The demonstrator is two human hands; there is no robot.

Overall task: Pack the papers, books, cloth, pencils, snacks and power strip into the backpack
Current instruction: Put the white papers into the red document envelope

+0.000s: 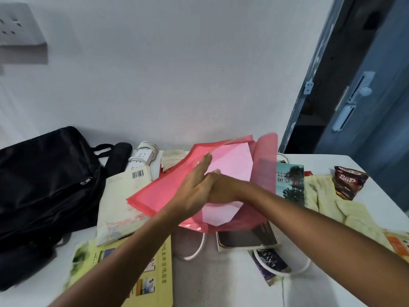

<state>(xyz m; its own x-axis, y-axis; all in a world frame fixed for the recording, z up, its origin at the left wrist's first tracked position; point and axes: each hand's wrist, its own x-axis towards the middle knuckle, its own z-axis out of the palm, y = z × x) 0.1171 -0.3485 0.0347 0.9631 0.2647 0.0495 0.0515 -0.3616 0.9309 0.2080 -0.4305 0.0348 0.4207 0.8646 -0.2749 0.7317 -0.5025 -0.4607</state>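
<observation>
Left hand (194,185) flat on red folder (168,189), right hand (221,189) gripping papers (232,165)

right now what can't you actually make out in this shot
Head view only:
- Right hand: its fingers are covered by the left hand, so its grip is unclear.
- Backpack: cut off by the left edge; whether it is open cannot be told.
- Dark book: its top is under the red folder.
- Orange packet: cut off by the right edge.
</observation>
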